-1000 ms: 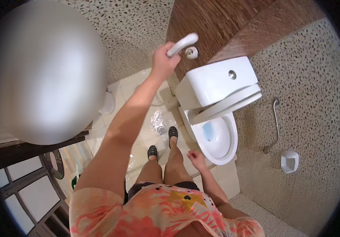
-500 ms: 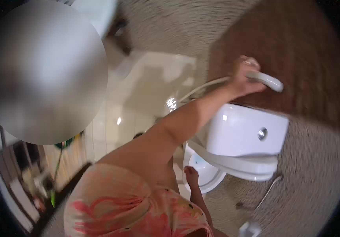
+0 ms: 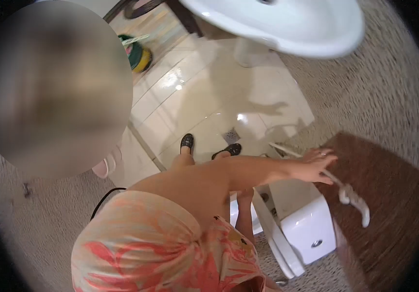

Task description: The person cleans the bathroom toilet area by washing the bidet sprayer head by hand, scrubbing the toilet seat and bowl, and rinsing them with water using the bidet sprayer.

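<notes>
My left hand (image 3: 319,166) reaches across to the right beside the brown wall, wearing a ring, fingers apart and open. Just past its fingertips, a white bidet sprayer (image 3: 360,209) hangs against the wall, apparently out of my grasp. Its pale hose (image 3: 285,149) shows on the near side of the hand and passes behind it. Lower down, my right hand (image 3: 245,194) hangs over the white toilet bowl (image 3: 237,208), its fingers partly covered by my left forearm. The white cistern (image 3: 311,228) stands below my left hand, with the raised toilet seat (image 3: 277,241) in front.
A white washbasin (image 3: 287,27) juts out at the top. The tiled floor (image 3: 209,102) looks shiny around a floor drain (image 3: 231,136). A green and yellow item (image 3: 139,53) stands at the upper left. The brown wall panel (image 3: 384,180) lies right. A large blurred oval hides the left side.
My left hand has let go of the sprayer, which now hangs on the wall. The view has turned, bringing the washbasin, my feet and the drain into sight.
</notes>
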A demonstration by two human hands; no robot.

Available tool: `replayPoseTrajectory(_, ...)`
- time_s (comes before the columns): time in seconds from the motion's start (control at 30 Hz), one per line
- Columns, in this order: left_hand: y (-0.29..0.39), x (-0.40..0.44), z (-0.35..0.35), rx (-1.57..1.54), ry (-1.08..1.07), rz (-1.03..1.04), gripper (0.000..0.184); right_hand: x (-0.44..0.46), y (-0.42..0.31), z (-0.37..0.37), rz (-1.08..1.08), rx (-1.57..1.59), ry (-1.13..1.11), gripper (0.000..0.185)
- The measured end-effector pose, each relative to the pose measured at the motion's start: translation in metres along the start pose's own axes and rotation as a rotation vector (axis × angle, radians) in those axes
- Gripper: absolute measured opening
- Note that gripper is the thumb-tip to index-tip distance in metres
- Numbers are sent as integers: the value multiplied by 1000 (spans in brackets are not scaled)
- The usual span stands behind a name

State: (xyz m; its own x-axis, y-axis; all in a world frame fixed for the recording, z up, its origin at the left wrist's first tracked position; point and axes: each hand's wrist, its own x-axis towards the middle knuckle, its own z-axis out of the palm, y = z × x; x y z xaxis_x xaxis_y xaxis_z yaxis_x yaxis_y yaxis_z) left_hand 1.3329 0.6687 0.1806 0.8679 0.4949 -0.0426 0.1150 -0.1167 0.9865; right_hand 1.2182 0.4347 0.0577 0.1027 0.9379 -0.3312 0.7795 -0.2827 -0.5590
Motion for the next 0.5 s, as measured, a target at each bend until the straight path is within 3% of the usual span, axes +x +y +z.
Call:
replayPoseTrajectory(0.07, -71, -55, -43, 59, 228, -126, 72, 40, -29, -5, 524, 658, -55, 26)
replayPoseTrajectory(0.13, -116, -136, -104, 130, 413, -500, 65, 61, -39, -3, 475, 672, -188, 28)
replayPoseTrajectory(0.17, -132, -183, -143, 129, 480, -752, 61, 73, -50, 0, 622, 766, -232, 25)
replayPoseTrajectory(0.2, -160, -228, -171, 128, 693, -897, 51, 81, -61, 3, 788, 840, -275, 23)
replayPoseTrajectory(0.23, -186, -272, -189, 107, 898, -1039, 42, 85, -60, 7, 754, 782, -362, 23)
replayPoseTrajectory(0.3, -217, -354, -233, 65, 1212, -1034, 22, 102, -37, 24, 359, 460, -518, 21)
replayPoseTrajectory(0.33, -217, -388, -255, 29, 1304, -998, 20, 118, -42, 20, 332, 429, -544, 21)
replayPoseTrajectory(0.4, -212, -453, -295, -47, 1468, -987, 19, 145, -63, 20, 597, 407, -524, 16)
replayPoseTrajectory(0.5, -196, -527, -385, -363, 1788, -1136, 19, 189, -84, 38, 696, 307, -434, 20)
